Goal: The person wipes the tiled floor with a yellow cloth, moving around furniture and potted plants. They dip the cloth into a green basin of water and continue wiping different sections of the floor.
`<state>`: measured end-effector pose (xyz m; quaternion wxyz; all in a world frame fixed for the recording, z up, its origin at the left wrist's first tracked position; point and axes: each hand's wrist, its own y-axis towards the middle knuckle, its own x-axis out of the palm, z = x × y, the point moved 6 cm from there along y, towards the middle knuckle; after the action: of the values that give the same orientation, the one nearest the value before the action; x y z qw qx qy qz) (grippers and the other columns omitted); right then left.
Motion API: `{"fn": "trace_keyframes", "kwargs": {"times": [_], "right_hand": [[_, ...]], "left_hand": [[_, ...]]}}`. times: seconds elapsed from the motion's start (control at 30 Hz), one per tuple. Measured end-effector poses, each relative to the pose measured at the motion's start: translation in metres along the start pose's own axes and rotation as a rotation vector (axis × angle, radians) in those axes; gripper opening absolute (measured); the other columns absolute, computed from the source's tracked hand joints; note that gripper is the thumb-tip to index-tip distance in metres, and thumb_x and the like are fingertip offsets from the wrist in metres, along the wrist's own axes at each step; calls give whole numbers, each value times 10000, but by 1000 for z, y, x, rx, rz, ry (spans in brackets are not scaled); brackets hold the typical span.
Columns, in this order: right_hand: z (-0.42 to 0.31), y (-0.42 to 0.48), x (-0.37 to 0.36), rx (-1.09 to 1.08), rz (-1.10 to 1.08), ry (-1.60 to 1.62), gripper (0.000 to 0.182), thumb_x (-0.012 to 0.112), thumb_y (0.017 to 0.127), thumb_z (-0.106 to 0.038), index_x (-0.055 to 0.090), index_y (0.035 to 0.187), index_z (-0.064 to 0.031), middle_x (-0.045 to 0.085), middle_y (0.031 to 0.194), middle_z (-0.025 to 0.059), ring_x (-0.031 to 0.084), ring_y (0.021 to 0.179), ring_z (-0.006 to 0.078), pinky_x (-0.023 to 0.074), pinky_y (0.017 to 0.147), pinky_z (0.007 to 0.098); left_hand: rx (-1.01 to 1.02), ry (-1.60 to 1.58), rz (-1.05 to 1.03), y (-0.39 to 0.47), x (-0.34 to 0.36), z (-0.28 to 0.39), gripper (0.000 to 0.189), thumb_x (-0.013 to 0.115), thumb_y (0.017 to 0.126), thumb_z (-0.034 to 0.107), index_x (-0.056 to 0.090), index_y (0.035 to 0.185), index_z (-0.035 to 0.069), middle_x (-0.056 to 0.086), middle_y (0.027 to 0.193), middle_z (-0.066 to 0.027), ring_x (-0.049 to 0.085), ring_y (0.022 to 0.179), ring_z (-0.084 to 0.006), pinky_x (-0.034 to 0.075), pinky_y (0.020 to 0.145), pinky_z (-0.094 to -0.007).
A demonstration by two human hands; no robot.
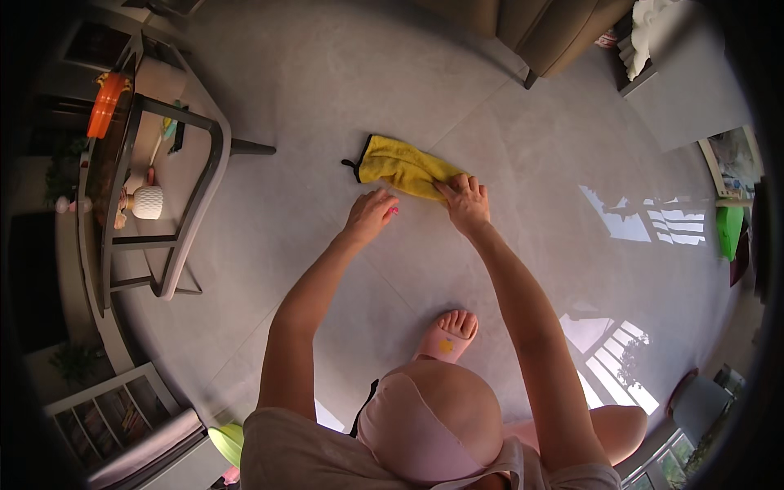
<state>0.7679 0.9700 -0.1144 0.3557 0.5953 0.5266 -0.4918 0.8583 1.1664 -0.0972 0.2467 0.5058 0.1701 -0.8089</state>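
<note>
A yellow towelling cloth [401, 165] with dark edging and a hanging loop lies folded lengthwise on the grey tiled floor [343, 288]. My right hand [468, 202] pinches its right end between thumb and fingers. Just below the cloth's left half is my left hand [370, 214], apart from it, with the fingers curled. A small pink object [393, 211] shows at the left fingertips; its kind is too small to make out. Below the hands are my bent knee and one foot in a pink slipper [441, 340].
To the left stands a low table [211, 184] with dark legs, bearing an orange object [105, 105] and a white textured vase [147, 202]. A brown upholstered seat [551, 37] is at the top. White shelving [110, 422] fills the lower left, and a green object [730, 229] stands far right.
</note>
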Motion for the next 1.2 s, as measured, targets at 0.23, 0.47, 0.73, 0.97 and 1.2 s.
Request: {"fn": "trace_keyframes", "kwargs": {"times": [0.23, 0.47, 0.73, 0.97, 1.2], "right_hand": [[-5, 0, -1, -3, -29, 9, 489, 563, 928, -181, 556, 1377, -373, 483, 1234, 5, 444, 1157, 220, 379, 972, 373], [3, -2, -3, 11, 11, 4, 514, 667, 883, -167, 572, 1353, -354, 492, 1232, 7, 472, 1129, 232, 405, 934, 394], [1, 2, 15, -15, 30, -14, 452, 651, 890, -187, 589, 1316, -326, 495, 1248, 36, 464, 1180, 262, 394, 969, 422], [9, 7, 0, -17, 7, -35, 431, 647, 908, -243, 576, 1328, -313, 507, 1207, 33, 476, 1148, 249, 400, 951, 424], [-12, 4, 10, -30, 16, -19, 440, 661, 905, -270, 574, 1334, -315, 508, 1195, 21, 484, 1129, 240, 403, 932, 422]], "left_hand": [[-3, 63, -68, 1, 8, -1, 122, 706, 850, 110, 596, 899, 97, 554, 1007, -52, 581, 977, -250, 457, 864, -414], [29, 38, -80, 10, 12, 5, 160, 724, 825, 83, 565, 842, 75, 568, 953, -65, 590, 912, -283, 480, 803, -422], [-64, -142, 154, -8, -26, 5, 206, 751, 798, 65, 566, 887, 62, 655, 847, -106, 648, 797, -289, 513, 679, -410], [-78, 231, 1286, -66, -424, 4, 84, 667, 932, 70, 663, 981, 2, 682, 941, -53, 638, 891, -171, 489, 837, -284], [-899, 110, 1412, -153, -534, -198, 101, 729, 889, 317, 738, 881, 217, 731, 891, 40, 541, 1091, -171, 266, 990, -439]]}}
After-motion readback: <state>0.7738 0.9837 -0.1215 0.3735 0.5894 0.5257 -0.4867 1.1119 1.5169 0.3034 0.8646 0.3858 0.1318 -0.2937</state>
